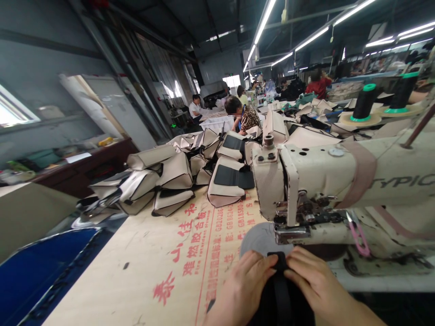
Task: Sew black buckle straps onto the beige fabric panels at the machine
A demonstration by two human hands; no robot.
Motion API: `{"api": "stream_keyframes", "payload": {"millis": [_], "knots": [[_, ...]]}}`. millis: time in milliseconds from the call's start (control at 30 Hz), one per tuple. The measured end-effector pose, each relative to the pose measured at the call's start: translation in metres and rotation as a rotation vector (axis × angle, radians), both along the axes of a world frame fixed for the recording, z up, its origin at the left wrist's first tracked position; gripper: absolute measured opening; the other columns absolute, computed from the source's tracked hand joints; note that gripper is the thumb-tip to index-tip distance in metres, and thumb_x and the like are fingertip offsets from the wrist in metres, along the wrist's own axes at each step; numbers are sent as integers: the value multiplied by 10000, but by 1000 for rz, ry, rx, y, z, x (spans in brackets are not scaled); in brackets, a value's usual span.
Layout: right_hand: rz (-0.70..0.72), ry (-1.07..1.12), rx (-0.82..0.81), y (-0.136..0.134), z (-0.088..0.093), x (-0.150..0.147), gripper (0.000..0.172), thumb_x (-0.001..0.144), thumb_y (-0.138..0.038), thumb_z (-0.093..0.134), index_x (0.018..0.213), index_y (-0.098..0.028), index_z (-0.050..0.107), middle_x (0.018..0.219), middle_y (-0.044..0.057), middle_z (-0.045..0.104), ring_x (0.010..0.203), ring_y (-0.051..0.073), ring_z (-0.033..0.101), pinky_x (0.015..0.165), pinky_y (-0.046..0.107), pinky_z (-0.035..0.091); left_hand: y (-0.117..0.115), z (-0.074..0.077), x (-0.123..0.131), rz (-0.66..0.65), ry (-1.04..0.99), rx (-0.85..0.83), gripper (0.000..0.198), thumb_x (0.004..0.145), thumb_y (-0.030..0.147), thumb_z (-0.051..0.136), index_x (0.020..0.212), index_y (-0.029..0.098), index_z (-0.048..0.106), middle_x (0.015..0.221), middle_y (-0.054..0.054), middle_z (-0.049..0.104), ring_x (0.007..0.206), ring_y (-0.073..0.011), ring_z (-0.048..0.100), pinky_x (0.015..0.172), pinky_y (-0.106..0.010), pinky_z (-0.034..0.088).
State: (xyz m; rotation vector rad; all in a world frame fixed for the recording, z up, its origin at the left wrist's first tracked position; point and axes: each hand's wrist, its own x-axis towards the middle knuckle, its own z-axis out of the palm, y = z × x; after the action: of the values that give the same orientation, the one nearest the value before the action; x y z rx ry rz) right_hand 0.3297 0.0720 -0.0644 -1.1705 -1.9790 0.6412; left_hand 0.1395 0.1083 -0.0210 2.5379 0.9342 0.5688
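Both hands pinch the top end of a black fabric piece with a strap [282, 299], low in the view just in front of a sewing machine [319, 176]. My left hand [243, 283] grips it from the left side, thumb and fingers closed. From the right, my right hand [314, 278] closes on the same end. Behind the fingertips lies a round grey plate [260, 237] under the machine's arm. The lower part of the black piece runs off the bottom edge, so its full shape is hidden.
Beige bags with black trim [175, 172] are piled on the plywood table [163, 253]. Pink-handled snips [358, 235] hang on the machine. Black thread cones [365, 102] stand behind it. A blue bin [47, 267] is at left. Several people sit farther back, one in patterned clothing [249, 118].
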Motion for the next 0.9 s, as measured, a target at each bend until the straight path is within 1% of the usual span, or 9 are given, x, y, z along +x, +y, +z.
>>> {"api": "stream_keyframes", "payload": {"millis": [200, 233, 300, 433, 500, 600, 667, 800, 900], "knots": [[-79, 53, 15, 1, -13, 2, 118, 912, -247, 429, 860, -199, 524, 811, 9, 553, 780, 157, 504, 691, 287, 420, 6, 7, 7, 7, 13, -153, 210, 900, 186, 372, 1009, 221, 548, 973, -27, 572, 917, -133, 541, 822, -247, 460], [-112, 71, 6, 1, -14, 3, 85, 898, -267, 464, 898, -213, 531, 828, 2, 561, 785, 152, 516, 700, 278, 428, 8, 6, 7, 15, 6, -181, 213, 902, 186, 367, 1004, 224, 550, 968, -27, 567, 909, -131, 540, 817, -247, 456], [-153, 76, -15, 3, -13, 4, 162, 876, -292, 509, 1031, -243, 514, 929, 4, 564, 853, 154, 530, 761, 272, 441, 11, 5, 6, 26, 2, -219, 217, 905, 196, 361, 989, 227, 559, 939, -29, 561, 879, -132, 539, 796, -249, 452], [-44, -56, -2, 7, -10, 4, 240, 919, -244, 403, 1148, -266, 471, 1059, 36, 514, 960, 174, 505, 867, 317, 420, 14, 0, 5, 48, -34, -272, 207, 901, 218, 378, 973, 227, 572, 928, -28, 560, 873, -133, 541, 793, -251, 441], [-35, -86, 32, 9, -12, 3, 214, 928, -230, 368, 1094, -249, 502, 990, 42, 521, 902, 176, 513, 823, 326, 435, 15, -3, 4, 104, -63, -308, 159, 879, 244, 440, 963, 220, 573, 915, -20, 575, 872, -135, 548, 788, -251, 437], [-57, -73, 84, 10, -17, 2, 196, 928, -214, 366, 1071, -233, 498, 952, 43, 521, 876, 177, 505, 784, 329, 440, 14, -7, 4, 282, -122, -376, 156, 805, 297, 568, 918, 190, 572, 814, -6, 598, 780, -137, 563, 723, -247, 443], [-77, -58, 114, 11, -19, 1, 195, 927, -200, 367, 1076, -231, 489, 954, 41, 521, 882, 175, 501, 794, 330, 432, 13, -8, 3, 326, -182, -391, 148, 788, 310, 590, 848, 174, 593, 799, -13, 601, 768, -138, 563, 716, -246, 441], [-119, -80, 126, 8, -15, 0, 190, 924, -202, 375, 1070, -239, 492, 959, 37, 523, 878, 171, 504, 795, 322, 421, 16, -8, 0, 185, -276, -435, 154, 815, 299, 560, 801, 181, 658, 860, -31, 604, 847, -138, 558, 770, -236, 435], [-100, -104, 69, 6, -13, 1, 181, 928, -223, 367, 1041, -254, 505, 936, 24, 524, 850, 164, 509, 759, 307, 422, 19, -8, -4, 97, -251, -494, 149, 794, 306, 589, 785, 187, 678, 815, -23, 617, 801, -129, 566, 738, -223, 441]]}}
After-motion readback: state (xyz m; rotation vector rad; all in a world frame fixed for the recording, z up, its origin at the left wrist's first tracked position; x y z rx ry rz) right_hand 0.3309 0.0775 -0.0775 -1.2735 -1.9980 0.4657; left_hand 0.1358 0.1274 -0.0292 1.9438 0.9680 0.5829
